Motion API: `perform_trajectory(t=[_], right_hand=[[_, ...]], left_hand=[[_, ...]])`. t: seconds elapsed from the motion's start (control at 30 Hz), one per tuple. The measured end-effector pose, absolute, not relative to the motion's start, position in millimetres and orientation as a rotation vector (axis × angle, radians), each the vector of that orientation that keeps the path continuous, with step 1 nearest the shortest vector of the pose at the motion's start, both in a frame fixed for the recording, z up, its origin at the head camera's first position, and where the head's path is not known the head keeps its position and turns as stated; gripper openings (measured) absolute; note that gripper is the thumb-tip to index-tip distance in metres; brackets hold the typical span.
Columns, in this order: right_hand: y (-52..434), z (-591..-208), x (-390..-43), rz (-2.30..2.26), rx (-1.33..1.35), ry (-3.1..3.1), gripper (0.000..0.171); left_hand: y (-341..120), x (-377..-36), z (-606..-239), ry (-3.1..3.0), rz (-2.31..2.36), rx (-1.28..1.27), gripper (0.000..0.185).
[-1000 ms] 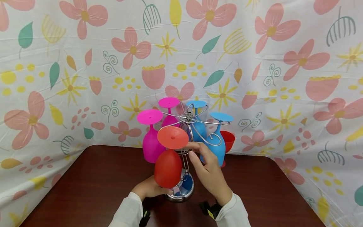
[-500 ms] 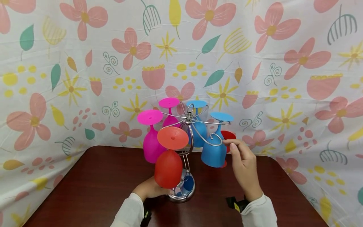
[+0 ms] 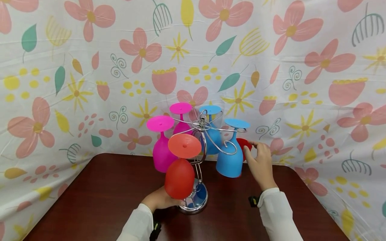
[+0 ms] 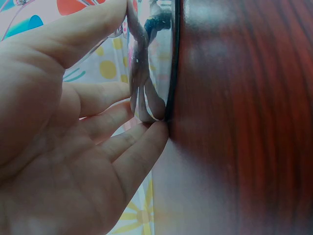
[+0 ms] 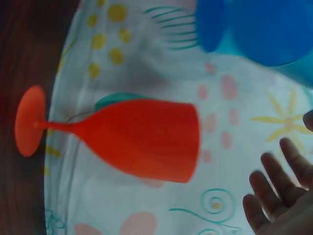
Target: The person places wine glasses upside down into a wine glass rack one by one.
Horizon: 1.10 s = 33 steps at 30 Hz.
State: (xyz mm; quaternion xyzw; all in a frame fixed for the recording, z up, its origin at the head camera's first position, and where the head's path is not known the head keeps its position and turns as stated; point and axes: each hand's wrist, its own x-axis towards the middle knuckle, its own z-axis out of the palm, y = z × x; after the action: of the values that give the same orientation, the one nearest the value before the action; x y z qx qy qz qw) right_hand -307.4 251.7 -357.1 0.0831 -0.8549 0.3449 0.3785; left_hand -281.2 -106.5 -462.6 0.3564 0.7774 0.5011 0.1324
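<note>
From the head view, a chrome rack (image 3: 201,157) stands on the dark table (image 3: 90,197) with magenta, blue and red goblets hanging upside down from its arms. The left hand (image 3: 158,200) rests against the rack's base (image 3: 193,204), apparently to steady it; the hanging red goblet (image 3: 180,167) hides its fingers. The right hand (image 3: 260,164) reaches for an upright red goblet (image 3: 243,144) standing behind a blue goblet (image 3: 230,157), which covers most of it.

In the left wrist view, the left fingers (image 4: 132,147) lie straight, tips touching the base's rim (image 4: 171,58).

The right wrist view shows the red goblet (image 5: 137,139) whole, standing free; the right fingers (image 5: 274,191) are spread, apart from it, cut off at the edge.
</note>
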Motion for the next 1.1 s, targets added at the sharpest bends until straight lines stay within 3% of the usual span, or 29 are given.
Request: perform_trajectory(t=[0.4,1.1], right_hand=[[266.9,-360.4,-356.2,0.665,0.103,-2.526,0.076],[250.5,-364.1,-371.0,0.703,-0.011,-2.663,0.067]], left_hand=[[-106.6,-277.9,-459.0,2.322,1.413,0.995,0.055],[-106.7,-279.8,-461.2,2.318,1.406,0.994,0.056]])
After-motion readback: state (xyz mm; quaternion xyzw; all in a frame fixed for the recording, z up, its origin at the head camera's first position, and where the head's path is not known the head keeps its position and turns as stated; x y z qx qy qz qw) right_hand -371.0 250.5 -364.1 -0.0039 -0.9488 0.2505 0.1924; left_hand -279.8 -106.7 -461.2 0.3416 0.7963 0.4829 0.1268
